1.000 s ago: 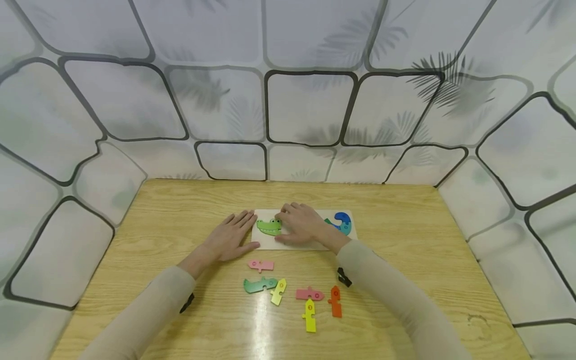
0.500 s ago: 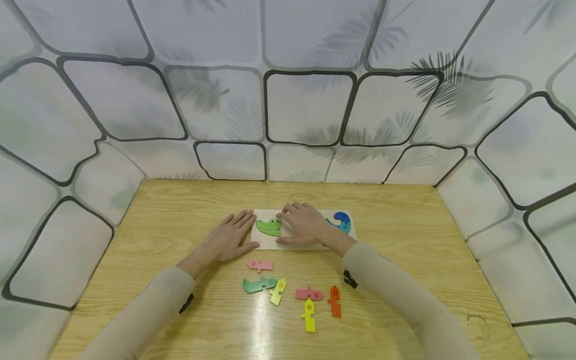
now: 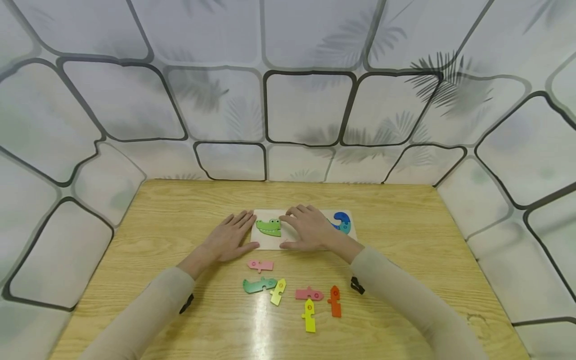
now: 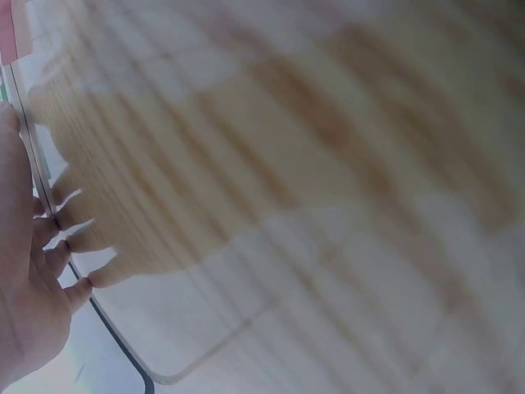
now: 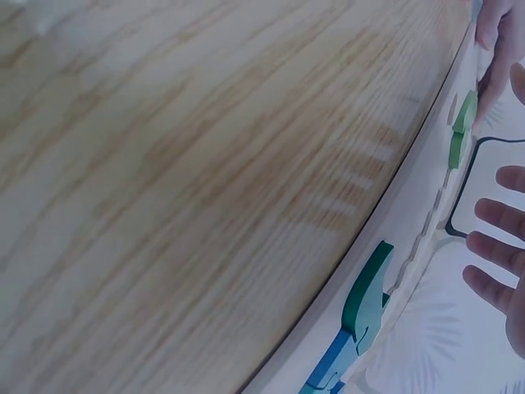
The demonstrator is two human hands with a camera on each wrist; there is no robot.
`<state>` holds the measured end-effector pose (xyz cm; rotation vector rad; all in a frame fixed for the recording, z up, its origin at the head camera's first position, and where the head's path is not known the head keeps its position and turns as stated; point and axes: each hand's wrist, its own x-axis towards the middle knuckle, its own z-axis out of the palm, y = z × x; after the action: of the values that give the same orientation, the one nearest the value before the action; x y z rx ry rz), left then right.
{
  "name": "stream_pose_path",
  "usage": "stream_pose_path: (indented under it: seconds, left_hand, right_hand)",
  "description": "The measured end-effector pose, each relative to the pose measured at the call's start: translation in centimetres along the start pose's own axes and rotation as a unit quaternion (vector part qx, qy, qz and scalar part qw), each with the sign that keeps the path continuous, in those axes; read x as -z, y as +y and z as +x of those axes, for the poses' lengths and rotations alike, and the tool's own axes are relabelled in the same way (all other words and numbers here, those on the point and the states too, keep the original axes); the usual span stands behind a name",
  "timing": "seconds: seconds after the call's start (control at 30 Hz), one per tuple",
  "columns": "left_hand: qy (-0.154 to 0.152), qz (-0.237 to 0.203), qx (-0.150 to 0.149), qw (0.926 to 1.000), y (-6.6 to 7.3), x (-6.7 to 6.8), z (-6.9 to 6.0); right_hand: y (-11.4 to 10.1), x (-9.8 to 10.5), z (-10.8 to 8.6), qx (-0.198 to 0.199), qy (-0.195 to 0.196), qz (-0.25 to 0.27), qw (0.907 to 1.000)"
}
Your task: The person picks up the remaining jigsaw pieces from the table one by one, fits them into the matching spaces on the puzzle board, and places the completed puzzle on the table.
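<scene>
A white puzzle board (image 3: 270, 243) lies on the table, with a green crocodile-head piece (image 3: 269, 227) at its left and blue pieces (image 3: 344, 222) at its right. My left hand (image 3: 228, 238) rests flat at the board's left edge, fingers straight, holding nothing. Over the middle of the board is my right hand (image 3: 311, 229), fingers spread and slightly bent. In the right wrist view that hand (image 5: 500, 246) shows nothing in its fingers, and a dark green piece (image 5: 366, 287) adjoins the blue ones on the board.
Loose pieces lie on the table in front of the board: pink (image 3: 261, 265), green (image 3: 259, 285), pale yellow (image 3: 278, 292), another pink (image 3: 309, 294), yellow (image 3: 309, 316) and orange (image 3: 335, 301). A patterned wall (image 3: 297, 162) stands behind the table.
My right hand has shifted a little to the right over the board, away from the crocodile head. The left hand and the loose pieces stay where they were.
</scene>
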<state>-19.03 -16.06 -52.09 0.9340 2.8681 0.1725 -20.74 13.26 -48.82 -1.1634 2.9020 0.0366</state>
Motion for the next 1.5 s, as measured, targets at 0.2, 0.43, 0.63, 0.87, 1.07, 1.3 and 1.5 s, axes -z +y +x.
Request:
stream_pose_path:
  seconds: [0.2, 0.43, 0.63, 0.87, 1.07, 1.3, 1.5]
  left_hand:
    - [-0.001, 0.003, 0.000, 1.0000, 0.0, -0.1, 0.0]
    - [0.003, -0.002, -0.002, 1.0000, 0.0, 0.0, -0.1]
    - [0.004, -0.007, -0.003, 1.0000, 0.0, 0.0, -0.1]
    - [0.004, -0.003, -0.003, 1.0000, -0.1, -0.1, -0.1]
    - [0.005, -0.002, -0.004, 1.0000, 0.0, -0.1, -0.2]
    - [0.004, -0.008, -0.004, 1.0000, 0.1, 0.2, -0.2]
    - [0.002, -0.004, -0.004, 1.0000, 0.1, 0.3, -0.1]
  right_hand:
    - [-0.3, 0.1, -0.7, 0.004, 0.005, 0.000, 1.0000]
    - [-0.9, 0.2, -1.7, 0.003, 0.019, -0.002, 0.9998]
    - [-1.4, 0.2, -2.5, -0.002, 0.020, -0.004, 0.9998]
    - [-2.1, 0.1, -3.4, -0.003, 0.015, 0.005, 0.9999]
    - [-2.7, -0.2, -4.4, -0.001, 0.016, 0.019, 0.9997]
    - [-3.4, -0.4, -5.3, -0.003, 0.020, 0.016, 0.9997]
    - [-4.1, -0.3, -6.1, -0.013, 0.015, 0.026, 0.9995]
